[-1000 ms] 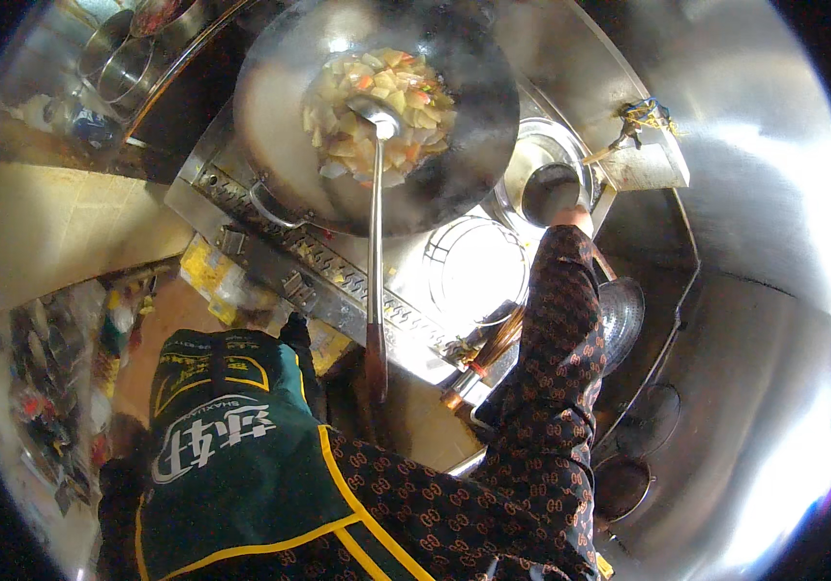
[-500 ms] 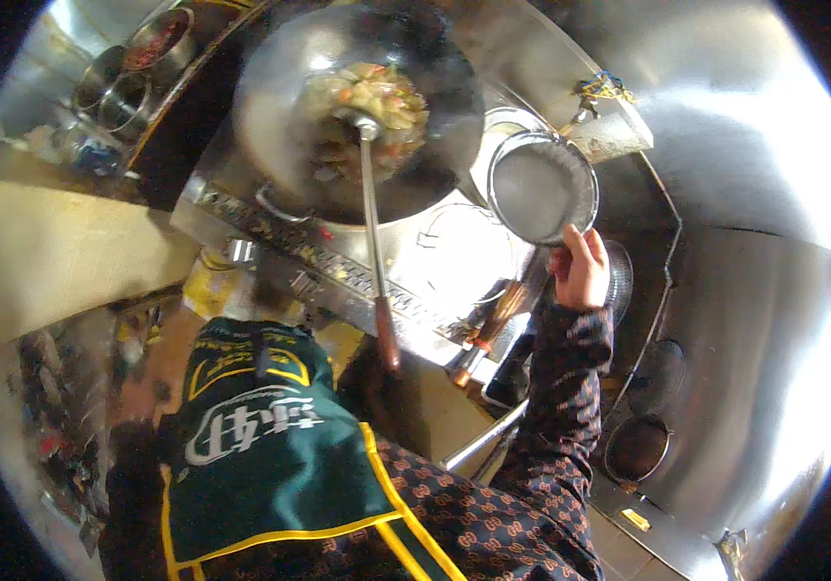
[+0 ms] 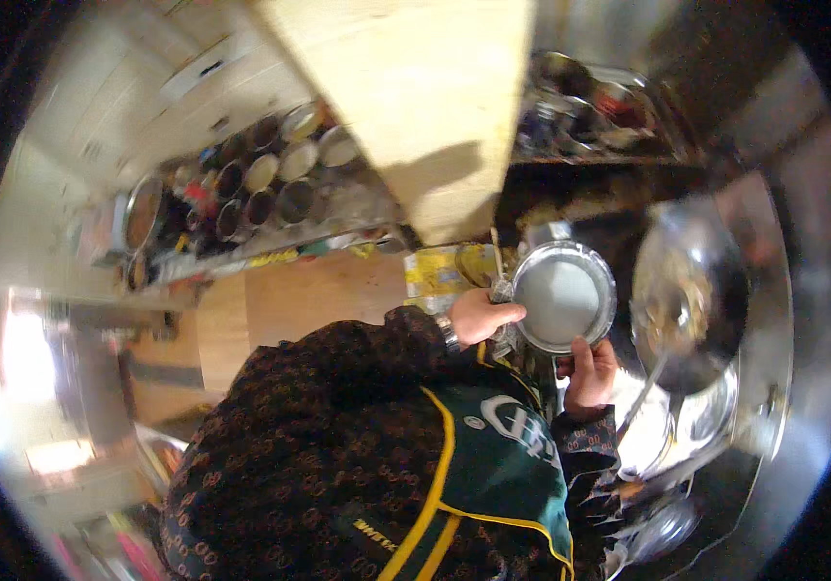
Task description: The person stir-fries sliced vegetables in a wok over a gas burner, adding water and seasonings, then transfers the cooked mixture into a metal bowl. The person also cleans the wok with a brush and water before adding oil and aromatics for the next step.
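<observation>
Change since half a second ago: your view has swung left, so the dark round wok with food (image 3: 691,290) now sits at the right edge instead of the top, and the round shallow metal pan with pale inside (image 3: 563,296) has come in front of your chest; your left hand, unseen then, has joined it

Item: round shallow metal pan, held between both hands above the stove edge, just left of the wok, apart from it

Left hand (image 3: 481,316): closed on the pan's left rim, wrist with a metal watch band (image 3: 449,334)

Right hand (image 3: 589,370): fingers curled up onto the pan's lower rim. Hands apart, one on each side of the pan

Handling, judged: thin stiff metal, probably light; smooth and likely greasy, so slippery; may be hot near the burner. Take it at opposite points of the rim, thumbs over the edge, and keep it level

Nearby: long metal ladle handle (image 3: 643,392) leaning out of the wok; row of round metal seasoning bowls (image 3: 270,179) on the shelf at upper left; green apron with yellow trim (image 3: 493,465)
</observation>
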The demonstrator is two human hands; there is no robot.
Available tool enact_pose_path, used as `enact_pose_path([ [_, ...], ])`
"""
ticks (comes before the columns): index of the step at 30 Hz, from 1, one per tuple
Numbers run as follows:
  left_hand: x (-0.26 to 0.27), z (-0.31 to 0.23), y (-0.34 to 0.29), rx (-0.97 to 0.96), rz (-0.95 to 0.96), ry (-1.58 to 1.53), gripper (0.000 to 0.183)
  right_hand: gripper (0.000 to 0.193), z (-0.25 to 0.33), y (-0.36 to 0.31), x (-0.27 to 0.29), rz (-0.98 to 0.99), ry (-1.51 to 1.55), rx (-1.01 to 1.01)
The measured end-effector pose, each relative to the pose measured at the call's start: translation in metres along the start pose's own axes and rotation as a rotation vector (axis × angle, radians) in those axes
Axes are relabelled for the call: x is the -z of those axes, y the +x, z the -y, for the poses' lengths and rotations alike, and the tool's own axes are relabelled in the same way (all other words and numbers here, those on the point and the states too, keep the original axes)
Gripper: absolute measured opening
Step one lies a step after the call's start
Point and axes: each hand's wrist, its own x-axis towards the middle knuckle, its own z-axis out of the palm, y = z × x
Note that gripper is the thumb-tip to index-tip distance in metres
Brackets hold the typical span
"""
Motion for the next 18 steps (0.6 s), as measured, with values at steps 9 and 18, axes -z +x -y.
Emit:
enact_pose_path([
  [9,0.139,0.210,0.076,0.060,-0.569,0.057,0.053,0.035,-0.032,0.045,-0.032,0.684,-0.630,-0.084],
  [18,0.309,0.358,0.213,0.383,-0.642,-0.540,0.040,0.026,-0.059,0.009,0.036,0.212,-0.785,-0.368],
])
